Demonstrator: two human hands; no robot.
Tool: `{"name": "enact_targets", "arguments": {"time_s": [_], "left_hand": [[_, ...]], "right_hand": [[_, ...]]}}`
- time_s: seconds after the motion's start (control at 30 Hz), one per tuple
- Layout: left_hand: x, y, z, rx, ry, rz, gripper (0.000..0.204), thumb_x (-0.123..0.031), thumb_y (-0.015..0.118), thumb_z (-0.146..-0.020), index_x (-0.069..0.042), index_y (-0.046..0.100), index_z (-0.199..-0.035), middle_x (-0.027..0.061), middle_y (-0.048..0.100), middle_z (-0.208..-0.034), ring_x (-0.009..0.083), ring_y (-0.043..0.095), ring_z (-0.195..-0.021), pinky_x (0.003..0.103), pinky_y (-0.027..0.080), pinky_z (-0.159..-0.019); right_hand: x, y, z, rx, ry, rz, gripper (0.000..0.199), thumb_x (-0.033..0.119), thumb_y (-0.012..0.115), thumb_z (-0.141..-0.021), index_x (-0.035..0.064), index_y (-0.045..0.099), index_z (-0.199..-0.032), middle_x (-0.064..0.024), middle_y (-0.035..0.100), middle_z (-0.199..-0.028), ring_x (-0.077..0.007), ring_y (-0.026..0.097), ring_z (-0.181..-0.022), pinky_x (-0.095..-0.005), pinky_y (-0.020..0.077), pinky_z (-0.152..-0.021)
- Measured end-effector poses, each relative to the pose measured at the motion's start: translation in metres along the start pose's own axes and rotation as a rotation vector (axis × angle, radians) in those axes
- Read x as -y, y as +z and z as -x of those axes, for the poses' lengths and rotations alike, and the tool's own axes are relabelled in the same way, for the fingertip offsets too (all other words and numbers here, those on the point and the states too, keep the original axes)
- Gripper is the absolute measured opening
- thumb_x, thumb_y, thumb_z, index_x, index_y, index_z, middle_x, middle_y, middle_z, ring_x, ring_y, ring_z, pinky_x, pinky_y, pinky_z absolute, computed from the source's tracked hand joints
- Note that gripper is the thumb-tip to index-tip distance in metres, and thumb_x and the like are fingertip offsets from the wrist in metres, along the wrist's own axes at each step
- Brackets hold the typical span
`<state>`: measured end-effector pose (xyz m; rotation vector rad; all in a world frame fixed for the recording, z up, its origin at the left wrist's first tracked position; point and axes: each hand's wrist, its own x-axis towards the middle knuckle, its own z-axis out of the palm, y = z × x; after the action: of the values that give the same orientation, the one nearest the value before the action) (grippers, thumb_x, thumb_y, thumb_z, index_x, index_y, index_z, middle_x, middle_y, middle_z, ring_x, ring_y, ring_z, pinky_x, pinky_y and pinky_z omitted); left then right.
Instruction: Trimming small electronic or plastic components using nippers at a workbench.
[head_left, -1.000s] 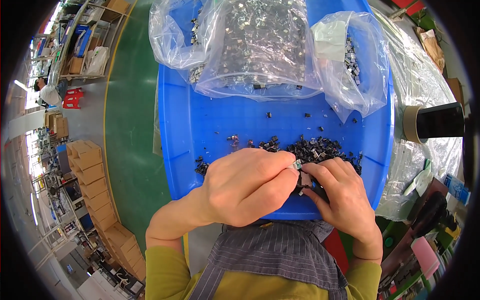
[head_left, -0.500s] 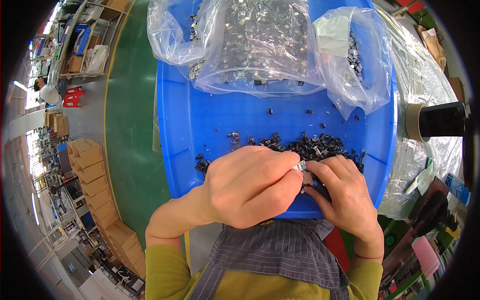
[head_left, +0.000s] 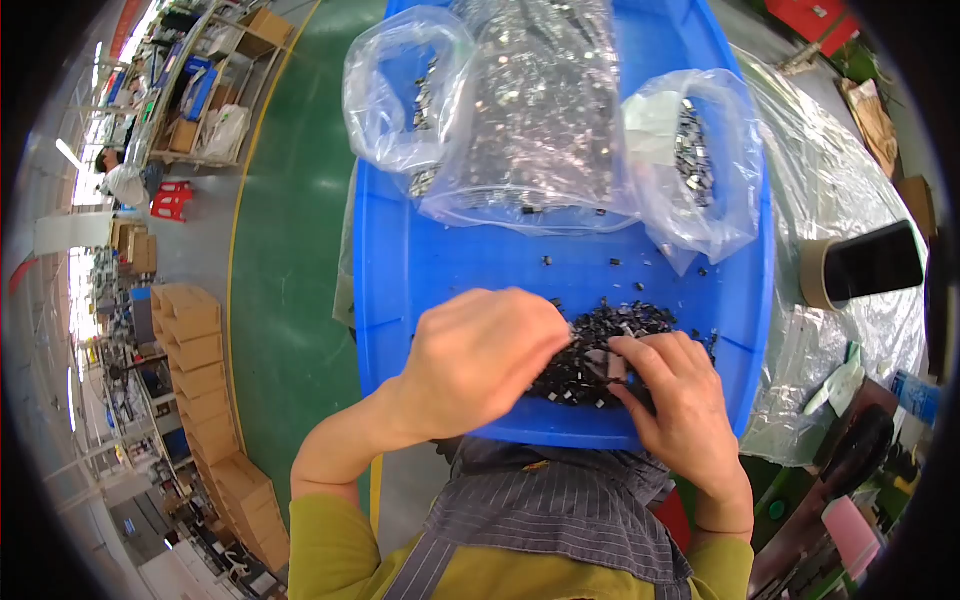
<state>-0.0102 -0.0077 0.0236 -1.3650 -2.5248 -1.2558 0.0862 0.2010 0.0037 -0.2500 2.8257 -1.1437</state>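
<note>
One pinkish-faced pc, long axis approx. fore-aft, is in R hand, pinched thumb-to-fingers; L hand curled, tips close together, can't tell if holding anything.

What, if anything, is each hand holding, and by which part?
Right hand holds a pinkish-brown piece between thumb and forefinger, gripped part unclear. Left hand: too blurred to tell.

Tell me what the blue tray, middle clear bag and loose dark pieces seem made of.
The blue tray looks like moulded plastic: even colour, soft sheen. The middle clear bag is probably glossy plastic film: see-through, creased, catching highlights. The loose dark pieces look like black plastic, some with shiny silvery faces suggesting metal; too small to be sure.
</note>
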Motion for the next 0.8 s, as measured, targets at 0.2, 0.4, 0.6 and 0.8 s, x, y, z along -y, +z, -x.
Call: {"name": "enact_targets", "arguments": {"time_s": [0.2, 0.4, 0.6, 0.8], "left_hand": [[0.002, 0.024, -0.078, 0.020, -0.180, 0.139, 0.010, -0.001, 0.063, -0.085, 0.001, 0.059, -0.095, 0.0069, 0.065, -0.076, 0.0137, 0.063, -0.063, 0.026, 0.051, -0.060], [0.007, 0.033, -0.102, -0.071, -0.183, 0.067, 0.017, -0.001, 0.056, -0.091, -0.001, 0.061, -0.108, 0.0078, 0.068, -0.086, 0.0119, 0.065, -0.069, 0.024, 0.051, -0.062], [0.045, 0.033, -0.035, 0.116, -0.023, -0.345, 0.015, -0.004, 0.061, -0.085, -0.005, 0.061, -0.099, 0.0111, 0.064, -0.084, 0.0302, 0.065, -0.072, 0.036, 0.053, -0.061], [0.061, 0.062, -0.053, 0.069, -0.184, -0.458, 0.014, -0.011, 0.065, -0.083, -0.004, 0.059, -0.094, 0.0135, 0.063, -0.087, 0.0324, 0.065, -0.078, 0.039, 0.053, -0.062]], "right_hand": [[-0.004, -0.001, 0.004, 0.074, -0.104, -0.098, 0.041, 0.003, 0.068, -0.070, 0.0044, 0.057, -0.109, -0.0113, 0.055, -0.085, -0.0313, 0.057, -0.080, -0.0404, 0.0453, -0.070], [-0.012, -0.002, 0.011, -0.021, -0.124, -0.119, 0.039, 0.001, 0.064, -0.073, 0.0030, 0.055, -0.111, -0.0107, 0.054, -0.084, -0.0298, 0.056, -0.078, -0.0392, 0.0460, -0.070], [-0.012, -0.001, 0.008, -0.007, -0.186, -0.115, 0.041, 0.001, 0.061, -0.072, 0.0010, 0.055, -0.112, -0.0104, 0.054, -0.086, -0.0283, 0.055, -0.077, -0.0386, 0.0462, -0.070], [-0.005, -0.001, 0.003, 0.013, -0.207, -0.123, 0.041, 0.000, 0.064, -0.071, 0.0027, 0.056, -0.111, -0.0109, 0.055, -0.085, -0.0292, 0.056, -0.078, -0.0390, 0.0464, -0.070]]}}
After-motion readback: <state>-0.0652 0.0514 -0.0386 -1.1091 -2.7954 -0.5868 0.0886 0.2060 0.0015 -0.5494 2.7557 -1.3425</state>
